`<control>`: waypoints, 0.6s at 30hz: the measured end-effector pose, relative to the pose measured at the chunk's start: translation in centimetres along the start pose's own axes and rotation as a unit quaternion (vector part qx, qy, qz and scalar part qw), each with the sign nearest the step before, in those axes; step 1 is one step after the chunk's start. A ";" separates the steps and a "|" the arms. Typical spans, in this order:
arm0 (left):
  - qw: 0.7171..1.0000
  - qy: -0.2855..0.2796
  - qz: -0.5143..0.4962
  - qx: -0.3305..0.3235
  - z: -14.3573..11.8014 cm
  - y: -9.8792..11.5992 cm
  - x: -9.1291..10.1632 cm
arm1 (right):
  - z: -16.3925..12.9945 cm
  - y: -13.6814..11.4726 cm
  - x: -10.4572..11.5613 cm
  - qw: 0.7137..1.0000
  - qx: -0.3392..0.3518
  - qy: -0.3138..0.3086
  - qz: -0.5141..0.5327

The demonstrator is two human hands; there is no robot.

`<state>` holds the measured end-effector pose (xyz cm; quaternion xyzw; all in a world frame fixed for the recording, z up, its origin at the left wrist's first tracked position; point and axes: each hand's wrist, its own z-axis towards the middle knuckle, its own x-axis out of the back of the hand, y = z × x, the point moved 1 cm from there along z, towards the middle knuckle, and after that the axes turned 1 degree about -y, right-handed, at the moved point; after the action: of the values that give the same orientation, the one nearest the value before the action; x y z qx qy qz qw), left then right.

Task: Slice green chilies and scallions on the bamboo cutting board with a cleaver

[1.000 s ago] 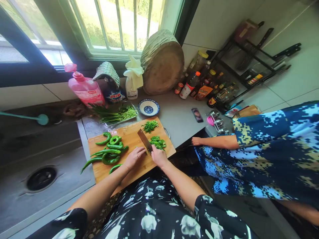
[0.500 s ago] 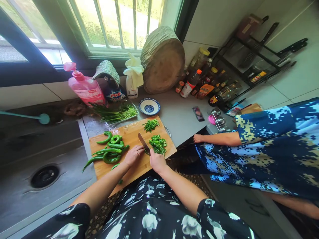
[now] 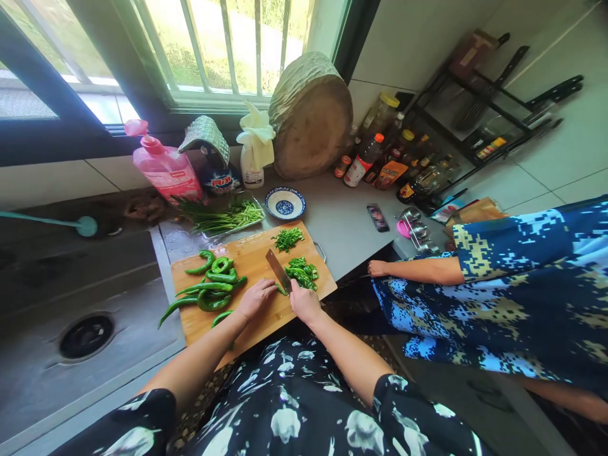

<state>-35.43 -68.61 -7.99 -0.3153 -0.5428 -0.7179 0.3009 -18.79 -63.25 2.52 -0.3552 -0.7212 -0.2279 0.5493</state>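
My right hand [image 3: 304,301] is closed round the handle of a kitchen knife [image 3: 278,268], its broad blade slanting up and left over the wooden cutting board [image 3: 259,250]. Left of the blade, my left hand [image 3: 257,298] rests on the board with fingers curled on a green pepper; only a small end of the pepper [image 3: 281,289] shows by the blade. Sliced green pepper [image 3: 303,272] lies heaped right of the knife, and a smaller pile of chopped greens [image 3: 288,239] sits behind it. Several whole green peppers [image 3: 213,288] lie on the board's left side.
A sink [image 3: 28,342] is at the left. Behind the board are a tray of green stalks [image 3: 232,217], a blue-and-white plate [image 3: 285,203] and a pink pump bottle [image 3: 168,174]. Bottles [image 3: 363,161] stand at the back right. Another person's arm [image 3: 418,270] reaches in from the right.
The knife and my right hand have shifted slightly right, and a bit of pepper now shows between the blade and my left hand. My left hand stays nearly in place.
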 end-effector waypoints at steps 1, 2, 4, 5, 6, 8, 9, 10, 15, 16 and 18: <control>1.000 -0.001 -0.005 -0.002 0.0 -0.1 0.0 | -0.1 0.0 0.0 1.000 0.002 0.003 0.000; 1.000 0.000 -0.010 -0.001 0.0 -0.2 0.0 | -0.1 -0.1 0.0 1.000 0.007 0.007 0.000; 1.000 0.002 -0.017 0.004 0.0 -0.2 0.1 | -0.2 -0.2 -0.1 1.000 0.014 0.012 -0.002; 1.000 0.003 -0.020 0.007 0.0 -0.2 0.2 | -0.3 -0.3 -0.1 1.000 0.013 0.011 -0.003; 1.000 0.004 -0.022 0.009 0.0 -0.1 0.2 | -0.4 -0.3 -0.2 1.000 0.012 0.011 -0.002; 1.000 0.002 -0.023 0.007 0.0 0.1 0.4 | -0.8 -0.2 -0.5 1.000 0.008 0.013 0.001; 1.000 0.001 -0.019 0.004 0.0 0.2 0.5 | -1.1 0.0 -0.6 1.000 0.006 0.015 0.004; 1.000 0.002 -0.014 0.001 0.0 0.3 0.5 | -1.5 0.1 -0.8 1.000 0.004 0.017 0.005; 1.000 0.005 0.000 -0.011 -0.1 0.3 0.5 | -1.5 0.2 -1.4 1.000 -0.004 0.015 0.005; 1.000 0.004 -0.003 -0.011 -0.2 0.2 0.4 | -1.1 0.0 -1.4 1.000 0.003 0.014 0.005; 1.000 0.005 -0.007 -0.009 -0.2 0.1 0.4 | -0.1 -0.2 -1.1 1.000 0.014 0.015 0.005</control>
<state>-35.63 -68.88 -7.66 -0.3110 -0.5370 -0.7264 0.2954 -18.75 -63.77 1.56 -0.3474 -0.7145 -0.2202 0.5659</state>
